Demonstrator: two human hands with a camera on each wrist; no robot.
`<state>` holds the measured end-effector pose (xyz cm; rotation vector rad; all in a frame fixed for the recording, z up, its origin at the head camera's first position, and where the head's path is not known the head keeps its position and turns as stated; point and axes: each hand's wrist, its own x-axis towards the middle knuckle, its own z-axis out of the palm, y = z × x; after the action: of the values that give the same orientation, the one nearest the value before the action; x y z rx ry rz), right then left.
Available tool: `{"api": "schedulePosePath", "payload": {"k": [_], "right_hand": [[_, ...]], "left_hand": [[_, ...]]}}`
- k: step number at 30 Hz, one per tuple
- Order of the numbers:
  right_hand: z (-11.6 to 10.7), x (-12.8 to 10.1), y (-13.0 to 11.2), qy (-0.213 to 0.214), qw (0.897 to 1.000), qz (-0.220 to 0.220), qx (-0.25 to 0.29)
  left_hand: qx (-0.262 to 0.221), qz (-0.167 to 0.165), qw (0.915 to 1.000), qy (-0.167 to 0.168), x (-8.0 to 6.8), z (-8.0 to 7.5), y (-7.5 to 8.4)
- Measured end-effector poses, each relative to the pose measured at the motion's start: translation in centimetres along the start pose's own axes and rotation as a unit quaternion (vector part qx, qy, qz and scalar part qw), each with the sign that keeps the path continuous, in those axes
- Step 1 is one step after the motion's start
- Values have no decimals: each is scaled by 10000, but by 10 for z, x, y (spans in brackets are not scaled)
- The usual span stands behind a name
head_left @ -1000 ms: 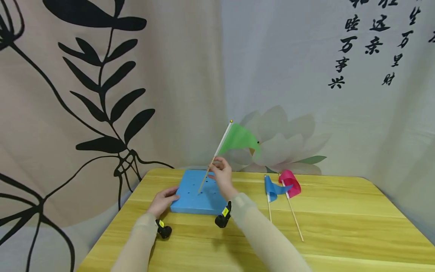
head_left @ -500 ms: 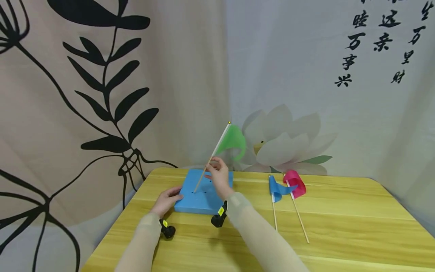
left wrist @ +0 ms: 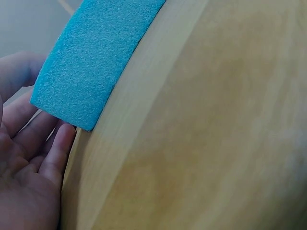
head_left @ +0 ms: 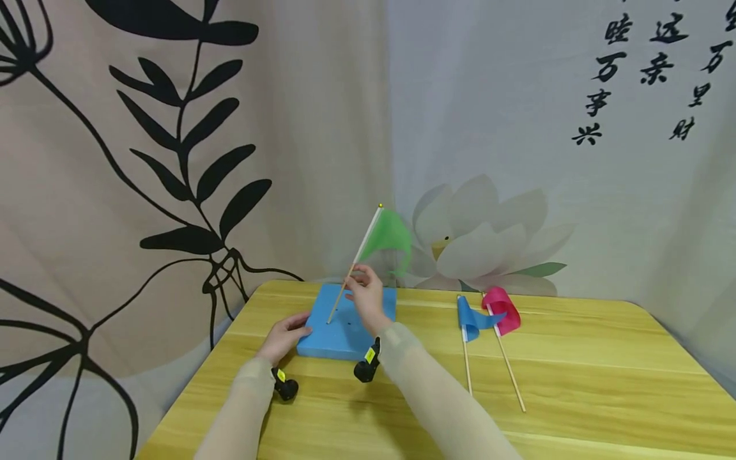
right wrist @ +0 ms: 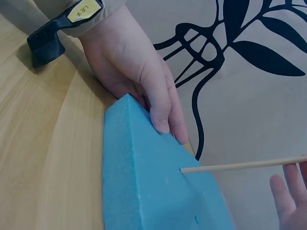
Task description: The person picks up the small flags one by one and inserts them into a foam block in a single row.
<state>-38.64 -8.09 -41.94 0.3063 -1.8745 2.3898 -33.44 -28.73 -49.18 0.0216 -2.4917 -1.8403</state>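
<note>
A blue foam block (head_left: 345, 326) with small holes lies on the yellow table (head_left: 575, 396). My left hand (head_left: 284, 338) holds its near left corner, thumb on the top edge (right wrist: 160, 120) and fingers (left wrist: 53, 148) against the side of the block (left wrist: 96, 52). My right hand (head_left: 361, 295) pinches the thin wooden stick (head_left: 345, 291) of a green flag (head_left: 388, 235). The stick (right wrist: 240, 166) leans to the right, and its lower end meets a hole in the block's top (right wrist: 153, 191). My right fingertips (right wrist: 288, 191) show beside it.
A blue flag (head_left: 470, 319) and a pink flag (head_left: 502, 310) lie on the table to the right of the block, sticks pointing toward me. A printed curtain (head_left: 172, 160) hangs close behind the table's far edge. Black wrist cameras (head_left: 366, 367) sit on both forearms.
The flag stick's lower end has shifted left across the block's top and now sits at a hole. The green flag moved left with it. My left hand stayed on the corner.
</note>
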Motion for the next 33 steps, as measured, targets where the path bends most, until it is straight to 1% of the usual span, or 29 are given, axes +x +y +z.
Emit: {"api": "schedulePosePath", "payload": {"k": [6,12,17,21,25,28,33], "right_hand": [[3,1,-2,6,9999,-57,-103],[8,2,2,-34,9994,-98,-334],[11,1,4,-130,9990,-141,-398],[13,-1,6,-227,9985,-131,-489],[15,-3,9,-334,9972,-199,-639],[14,-5,10,-408,9965,-117,-721],[14,-8,10,-410,9969,-48,-664]], "left_hand": [[59,8,10000,31,1,0,0],[105,-35,9999,82,0,1,2],[19,-66,9999,85,-3,2,8],[-9,-31,10000,40,-6,3,14],[-11,-47,10000,43,-2,2,8],[-29,-53,10000,35,3,0,0],[-52,23,10000,21,5,-1,-5]]}}
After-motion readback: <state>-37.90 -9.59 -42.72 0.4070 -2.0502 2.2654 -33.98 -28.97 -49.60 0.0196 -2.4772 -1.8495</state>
